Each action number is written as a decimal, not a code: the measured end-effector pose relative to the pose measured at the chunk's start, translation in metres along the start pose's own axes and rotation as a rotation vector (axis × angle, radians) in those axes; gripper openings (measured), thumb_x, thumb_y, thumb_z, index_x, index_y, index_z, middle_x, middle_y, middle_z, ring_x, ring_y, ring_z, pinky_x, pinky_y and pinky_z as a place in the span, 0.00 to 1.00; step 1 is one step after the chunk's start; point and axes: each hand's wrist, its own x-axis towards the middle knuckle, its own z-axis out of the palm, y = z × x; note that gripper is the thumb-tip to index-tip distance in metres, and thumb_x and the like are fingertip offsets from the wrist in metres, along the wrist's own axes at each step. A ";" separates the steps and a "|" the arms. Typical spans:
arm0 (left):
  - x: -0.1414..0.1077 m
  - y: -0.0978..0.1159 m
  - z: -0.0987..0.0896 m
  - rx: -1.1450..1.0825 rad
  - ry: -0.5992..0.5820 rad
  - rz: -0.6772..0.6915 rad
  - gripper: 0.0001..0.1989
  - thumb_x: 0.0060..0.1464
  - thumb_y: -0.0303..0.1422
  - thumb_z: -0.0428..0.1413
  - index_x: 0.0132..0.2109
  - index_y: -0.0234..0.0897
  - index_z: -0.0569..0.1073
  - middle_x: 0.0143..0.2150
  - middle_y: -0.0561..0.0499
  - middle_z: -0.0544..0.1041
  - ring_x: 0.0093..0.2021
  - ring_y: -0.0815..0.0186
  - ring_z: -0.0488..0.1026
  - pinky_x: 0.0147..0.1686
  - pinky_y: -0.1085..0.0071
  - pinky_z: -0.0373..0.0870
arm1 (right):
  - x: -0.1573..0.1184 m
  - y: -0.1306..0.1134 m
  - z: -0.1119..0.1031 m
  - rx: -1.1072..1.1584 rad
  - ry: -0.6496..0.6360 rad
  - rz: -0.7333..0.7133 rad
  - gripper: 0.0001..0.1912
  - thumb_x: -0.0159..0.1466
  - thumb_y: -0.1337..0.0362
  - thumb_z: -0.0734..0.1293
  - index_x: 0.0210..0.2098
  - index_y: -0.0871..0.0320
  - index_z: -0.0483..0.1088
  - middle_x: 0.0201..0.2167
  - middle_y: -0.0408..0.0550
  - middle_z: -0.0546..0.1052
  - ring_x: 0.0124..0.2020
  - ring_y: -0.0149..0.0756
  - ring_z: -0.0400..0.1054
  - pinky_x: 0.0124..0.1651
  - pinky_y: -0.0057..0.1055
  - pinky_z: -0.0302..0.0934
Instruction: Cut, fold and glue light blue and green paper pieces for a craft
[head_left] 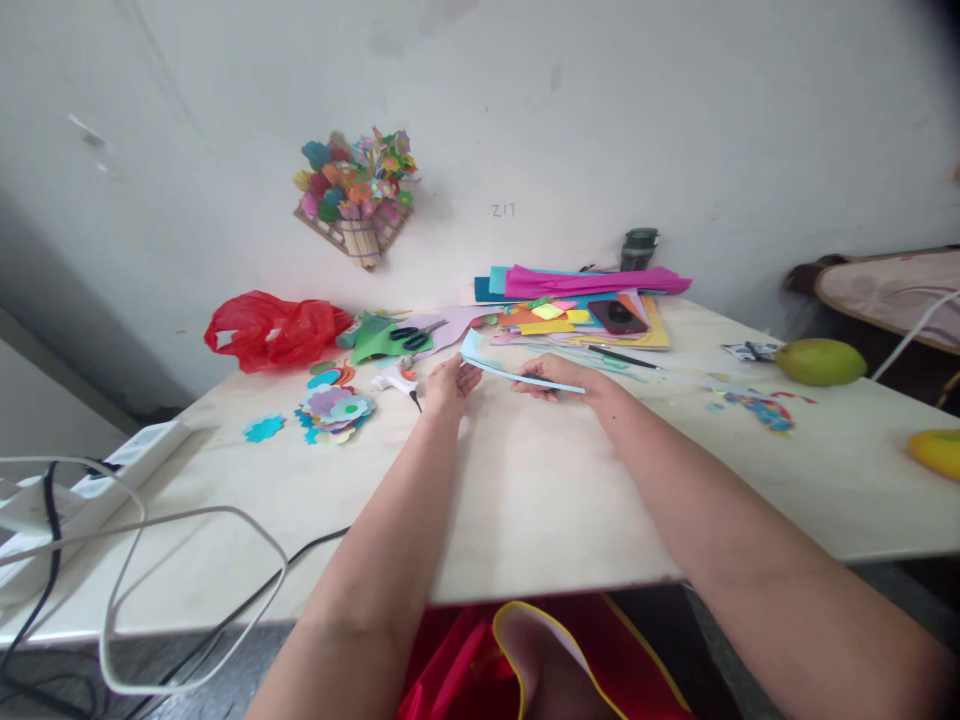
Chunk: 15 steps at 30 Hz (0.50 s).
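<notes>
The left hand (pixel 452 383) holds the left end of a thin, light-blue paper strip (pixel 474 349) above the middle of the white, rectangular worktop (pixel 525 500). The right hand (pixel 553 372) is curled narrow at the strip's opposite end; its grip cannot be determined. Black-handled metal scissors (pixel 418 334) lie toward the far edge.

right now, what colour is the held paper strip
The paper strip is pale blue, shown in the head view.
</notes>
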 end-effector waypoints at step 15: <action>0.001 0.001 -0.002 -0.017 0.049 -0.011 0.01 0.49 0.25 0.51 0.32 0.31 0.68 0.24 0.48 0.74 0.24 0.67 0.74 0.32 0.70 0.71 | -0.002 -0.002 0.002 0.009 -0.002 0.009 0.12 0.47 0.59 0.70 0.25 0.63 0.69 0.12 0.38 0.66 0.12 0.21 0.55 0.14 0.21 0.49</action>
